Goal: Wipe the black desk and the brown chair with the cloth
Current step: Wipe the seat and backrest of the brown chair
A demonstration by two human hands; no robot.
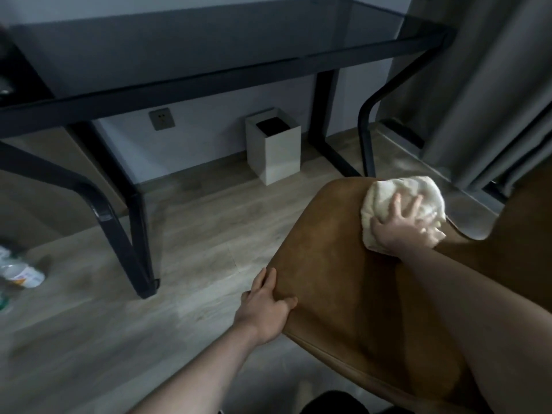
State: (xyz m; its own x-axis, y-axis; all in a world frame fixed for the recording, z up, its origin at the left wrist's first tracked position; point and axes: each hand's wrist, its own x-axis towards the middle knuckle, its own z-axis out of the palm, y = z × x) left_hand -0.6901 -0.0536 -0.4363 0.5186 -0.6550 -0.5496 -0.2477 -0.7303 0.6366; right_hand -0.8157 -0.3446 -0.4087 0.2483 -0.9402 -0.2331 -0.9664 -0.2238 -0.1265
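Head view: the right hand presses the cloth flat, fingers spread apart, on the brown chair at two o'clock. The left hand grips the seat's edge at six, probably steadying it. The black table stands at twelve (no readable writing anywhere).

You won't find any text you can read here. The only thing carrying print is the white container lying on the floor, left of the black desk and near its left leg; its label shows an orange patch, but the lettering is too blurred to make out. The wall socket under the desk bears no legible marking.
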